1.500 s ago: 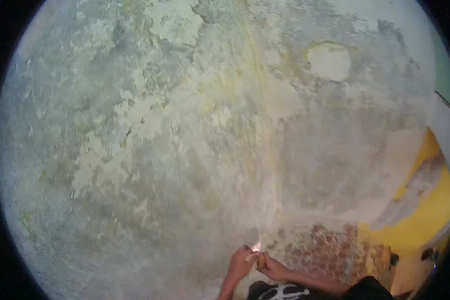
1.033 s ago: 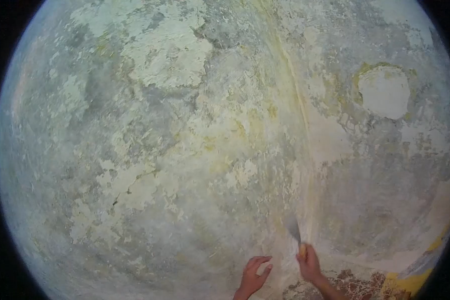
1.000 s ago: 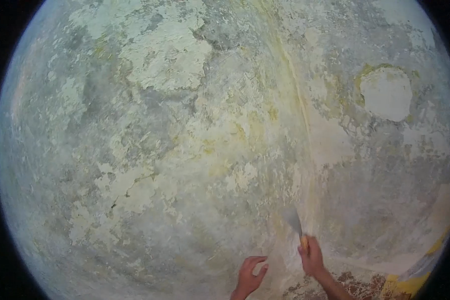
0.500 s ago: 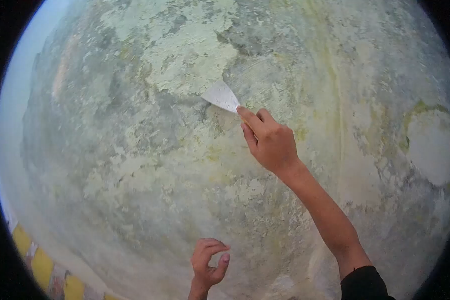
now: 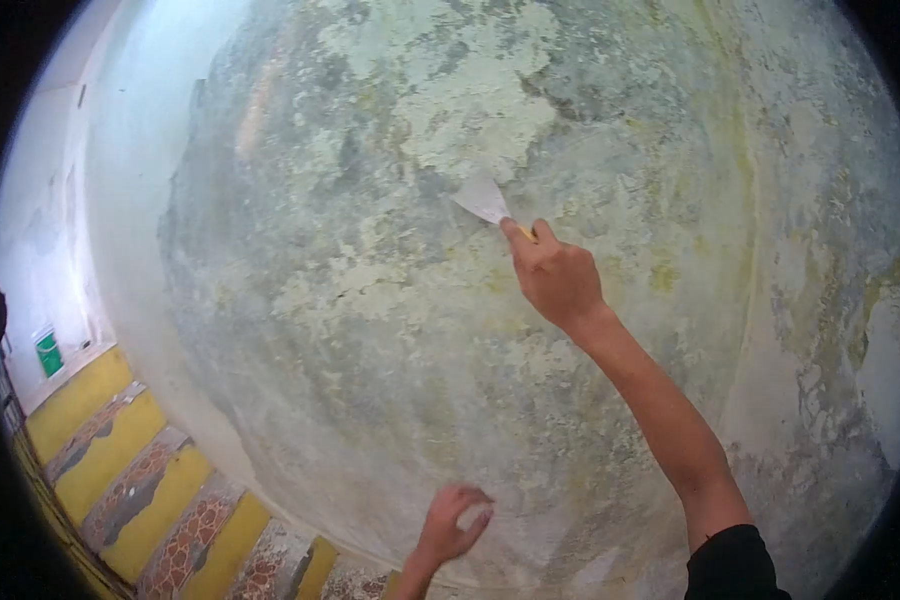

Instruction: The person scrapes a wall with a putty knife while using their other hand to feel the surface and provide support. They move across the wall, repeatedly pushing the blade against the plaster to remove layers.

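Note:
My right hand [image 5: 558, 275] grips a paint scraper [image 5: 484, 200] with a wide, pale blade and a bit of yellow handle showing. The blade lies against the wall [image 5: 390, 330], just below a patch of peeling pale paint [image 5: 480, 125]. Most of the handle is hidden inside my fist. Lower down, my left hand [image 5: 455, 522] hovers in front of the wall, slightly blurred. Its fingers curve towards the thumb with a gap between them, and nothing is in it.
Stairs with yellow risers [image 5: 135, 525] and patterned treads climb at the lower left. A green and white bucket [image 5: 48, 352] stands near their top. Flaking paint and grey-green stains cover much of the wall, and a bare pale patch [image 5: 885, 380] is at the right.
The view has swung left, bringing the stairs and bucket into sight. The scraper blade has moved down from the edge of the peeling patch. My left hand is still empty.

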{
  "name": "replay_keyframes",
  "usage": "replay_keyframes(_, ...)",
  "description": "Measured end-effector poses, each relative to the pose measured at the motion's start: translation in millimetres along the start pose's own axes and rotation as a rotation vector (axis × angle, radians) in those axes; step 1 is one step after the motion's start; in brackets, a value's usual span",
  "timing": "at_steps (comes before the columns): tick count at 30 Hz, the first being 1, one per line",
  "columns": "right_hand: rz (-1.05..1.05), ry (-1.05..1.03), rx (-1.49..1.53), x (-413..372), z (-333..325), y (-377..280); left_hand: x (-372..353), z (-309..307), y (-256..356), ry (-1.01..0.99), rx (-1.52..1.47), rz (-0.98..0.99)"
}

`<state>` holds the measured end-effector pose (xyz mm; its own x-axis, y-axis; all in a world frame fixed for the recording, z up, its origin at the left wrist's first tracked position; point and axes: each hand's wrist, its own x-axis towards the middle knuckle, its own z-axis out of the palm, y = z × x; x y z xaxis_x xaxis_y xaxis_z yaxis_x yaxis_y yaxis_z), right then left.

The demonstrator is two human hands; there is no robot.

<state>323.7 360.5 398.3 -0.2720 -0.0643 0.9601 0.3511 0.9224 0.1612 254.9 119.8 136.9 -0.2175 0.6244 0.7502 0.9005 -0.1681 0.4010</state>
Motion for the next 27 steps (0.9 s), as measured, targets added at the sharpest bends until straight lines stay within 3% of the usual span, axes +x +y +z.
replay_keyframes(6, -0.076, 0.034, -0.028, 46.1, 19.9, -15.2, 100.5, -7.5, -43.8, 0.212, 0.248, 0.095)
replay_keyframes(8, -0.071, -0.014, -0.058, 32.2, 6.9, -17.7, 104.4, 6.1, -36.0, 0.232, 0.257, 0.146)
replay_keyframes(10, -0.061, -0.067, -0.096, 26.8, 1.6, -14.7, 79.8, 33.2, -18.8, 0.269, 0.069, 0.099)
replay_keyframes(14, -0.081, -0.043, -0.045, 50.6, 17.8, -19.2, 51.3, 79.9, 26.5, -0.063, -0.051, 0.088)
replay_keyframes(21, -0.039, -0.070, 0.037, 28.9, 17.5, -38.5, 19.1, 99.0, 48.6, -0.135, -0.185, 0.064)
replay_keyframes(25, -0.064, -0.020, 0.013, 61.1, 32.0, -45.5, -61.7, 137.7, 33.5, -0.377, -0.350, -0.160)
replay_keyframes(27, 0.004, -0.012, 0.031, 55.4, 29.3, -47.4, -130.6, 168.0, 6.3, -0.390, -0.508, -0.251)
